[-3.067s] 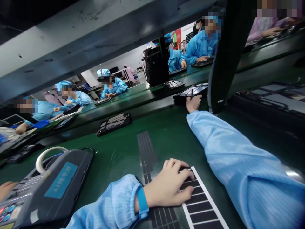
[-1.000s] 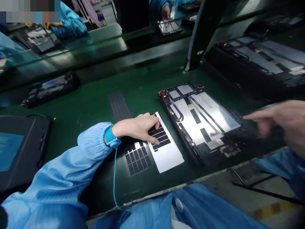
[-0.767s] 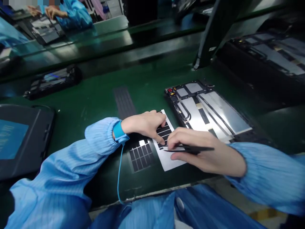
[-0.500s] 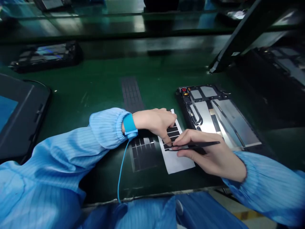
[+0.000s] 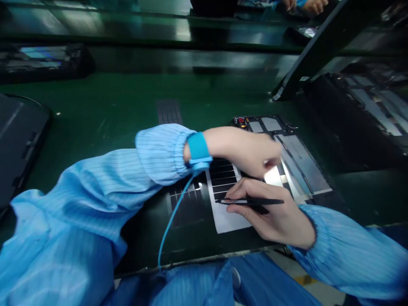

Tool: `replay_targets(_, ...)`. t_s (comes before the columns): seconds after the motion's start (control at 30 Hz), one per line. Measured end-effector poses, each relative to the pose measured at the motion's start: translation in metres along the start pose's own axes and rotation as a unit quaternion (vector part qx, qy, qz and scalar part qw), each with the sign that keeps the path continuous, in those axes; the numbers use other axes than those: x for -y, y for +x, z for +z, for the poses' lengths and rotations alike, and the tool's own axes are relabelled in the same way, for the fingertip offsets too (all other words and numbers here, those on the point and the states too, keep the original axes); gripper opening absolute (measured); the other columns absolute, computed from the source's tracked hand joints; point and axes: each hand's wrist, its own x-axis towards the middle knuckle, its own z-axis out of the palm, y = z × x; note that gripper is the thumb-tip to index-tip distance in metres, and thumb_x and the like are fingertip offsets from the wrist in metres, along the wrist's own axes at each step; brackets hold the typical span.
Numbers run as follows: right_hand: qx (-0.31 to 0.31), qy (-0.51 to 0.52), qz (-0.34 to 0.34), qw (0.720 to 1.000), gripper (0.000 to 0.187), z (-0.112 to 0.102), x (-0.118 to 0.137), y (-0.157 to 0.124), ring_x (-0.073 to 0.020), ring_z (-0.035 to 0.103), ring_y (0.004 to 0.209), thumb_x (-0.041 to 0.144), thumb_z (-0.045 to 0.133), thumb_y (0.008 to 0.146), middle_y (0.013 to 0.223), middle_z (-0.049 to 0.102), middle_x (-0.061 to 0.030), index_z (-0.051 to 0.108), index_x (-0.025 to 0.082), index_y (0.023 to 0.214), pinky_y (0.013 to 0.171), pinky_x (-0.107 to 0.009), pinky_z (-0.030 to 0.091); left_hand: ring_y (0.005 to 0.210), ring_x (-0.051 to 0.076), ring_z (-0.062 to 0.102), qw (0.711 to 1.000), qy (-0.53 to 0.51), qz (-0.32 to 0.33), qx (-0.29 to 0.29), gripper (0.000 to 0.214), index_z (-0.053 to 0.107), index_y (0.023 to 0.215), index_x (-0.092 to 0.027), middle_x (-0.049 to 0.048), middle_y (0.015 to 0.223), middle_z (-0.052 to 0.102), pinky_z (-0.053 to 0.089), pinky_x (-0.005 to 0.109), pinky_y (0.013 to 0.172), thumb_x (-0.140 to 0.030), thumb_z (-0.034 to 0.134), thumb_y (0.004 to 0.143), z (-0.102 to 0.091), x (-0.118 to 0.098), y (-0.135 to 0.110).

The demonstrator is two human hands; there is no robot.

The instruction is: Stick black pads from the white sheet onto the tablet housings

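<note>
My right hand [image 5: 276,214] pinches a pair of black tweezers [image 5: 264,201], their tip at the left part of a white sheet [image 5: 228,221]. Black strips [image 5: 223,175] lie in rows on that sheet. My left hand [image 5: 247,148], smeared by motion, reaches across over the left part of an opened tablet-like device [image 5: 306,159] with silvery panels. Its fingers look curled, but whether anything is between them cannot be made out. A teal wrist strap [image 5: 198,146] with a blue cord circles the left wrist.
Dark sheets with a grid of pieces [image 5: 186,208] lie left of the white sheet, partly under my left sleeve. A black case [image 5: 21,140] stands at left, and another opened device [image 5: 44,59] behind it. A dark post [image 5: 306,59] rises at back right. Another person's hands [image 5: 306,5] show at the top.
My left hand has left the white sheet and moved right, over the device. The right hand still holds the tweezers at the sheet. The view has shifted slightly.
</note>
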Motion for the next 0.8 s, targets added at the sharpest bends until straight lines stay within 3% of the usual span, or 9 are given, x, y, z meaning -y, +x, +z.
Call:
replay_targets(0.1,0.001,0.004,0.012,1.0,0.003,0.002,0.001,-0.002,-0.0147,0.056,0.07,0.017,0.054,0.079,0.075,0.057,-0.0045,0.052,0.016,0.081,0.06,-0.026,0.049,0.061,0.013,0.048,0.986,-0.028,-0.132,0.103,0.007,0.059,0.073,-0.013,-0.0018,0.061,0.05,0.036,0.025,0.061,-0.017,0.059,0.067,0.02,0.015,-0.013)
replay_targets(0.23,-0.015,0.021,0.061,0.998,0.002,-0.016,0.005,-0.004,-0.0157,0.058,0.068,0.018,0.055,0.078,0.075,0.058,-0.0038,0.054,0.019,0.079,0.057,-0.028,0.05,0.064,0.014,0.048,0.976,-0.056,-0.182,0.102,0.02,0.06,0.081,-0.014,0.0009,0.072,0.054,0.036,0.025,0.06,-0.025,0.064,0.065,0.035,0.025,-0.027)
replay_targets(0.3,-0.073,0.008,0.074,0.995,0.003,-0.032,0.005,-0.004,-0.0176,0.058,0.068,0.018,0.058,0.076,0.073,0.059,-0.0034,0.056,0.02,0.077,0.057,-0.031,0.05,0.062,0.014,0.048,0.975,-0.05,-0.188,0.103,0.022,0.06,0.08,-0.014,0.0013,0.074,0.054,0.036,0.024,0.057,-0.029,0.064,0.065,0.033,0.025,-0.029)
replay_targets(0.37,-0.178,-0.018,0.071,0.981,0.004,-0.047,-0.001,-0.002,-0.0192,0.059,0.066,0.017,0.06,0.074,0.071,0.057,-0.0036,0.057,0.02,0.074,0.055,-0.034,0.05,0.057,0.012,0.046,0.976,-0.03,-0.189,0.104,0.019,0.058,0.076,-0.015,0.0011,0.071,0.053,0.034,0.023,0.052,-0.03,0.063,0.065,0.032,0.024,-0.03)
replay_targets(0.4,-0.24,-0.024,0.064,0.968,0.005,-0.051,-0.007,-0.001,-0.0192,0.058,0.064,0.017,0.06,0.074,0.069,0.056,-0.0035,0.056,0.02,0.072,0.054,-0.034,0.049,0.055,0.012,0.045,0.98,-0.019,-0.181,0.08,0.016,0.057,0.073,-0.015,0.0009,0.07,0.052,0.034,0.023,0.051,-0.03,0.06,0.068,0.033,0.024,-0.029)
replay_targets(0.47,-0.334,-0.009,0.04,0.942,0.01,-0.053,-0.021,0.002,-0.0174,0.058,0.057,0.016,0.058,0.075,0.065,0.054,-0.0027,0.053,0.019,0.068,0.048,-0.032,0.048,0.057,0.011,0.045,0.989,-0.009,-0.141,-0.048,0.011,0.054,0.074,-0.015,0.0008,0.069,0.051,0.035,0.024,0.053,-0.026,0.051,0.074,0.042,0.025,-0.026)
replay_targets(0.53,-0.374,0.018,0.011,0.927,0.013,-0.048,-0.034,0.003,-0.0153,0.056,0.052,0.013,0.057,0.076,0.062,0.053,-0.0017,0.049,0.018,0.066,0.044,-0.03,0.046,0.065,0.012,0.047,0.97,-0.021,-0.077,-0.23,0.007,0.049,0.081,-0.015,0.0018,0.075,0.051,0.039,0.024,0.06,-0.019,0.044,0.078,0.056,0.027,-0.021)
replay_targets(0.6,-0.365,0.024,-0.012,0.931,0.015,-0.041,-0.043,0.003,-0.0142,0.055,0.05,0.01,0.057,0.074,0.059,0.053,-0.0013,0.048,0.018,0.065,0.043,-0.029,0.045,0.076,0.013,0.047,0.94,-0.045,-0.023,-0.337,0.012,0.045,0.089,-0.015,0.0038,0.084,0.051,0.041,0.025,0.07,-0.014,0.042,0.078,0.072,0.029,-0.016)
replay_targets(0.8,-0.319,0.003,-0.013,0.948,0.015,-0.034,-0.046,-0.002,-0.015,0.054,0.054,0.01,0.057,0.074,0.057,0.051,-0.0009,0.048,0.019,0.065,0.047,-0.03,0.045,0.094,0.017,0.044,0.937,-0.072,0.041,-0.34,0.031,0.038,0.101,-0.015,0.0081,0.102,0.048,0.04,0.032,0.082,-0.004,0.038,0.073,0.086,0.034,-0.009)
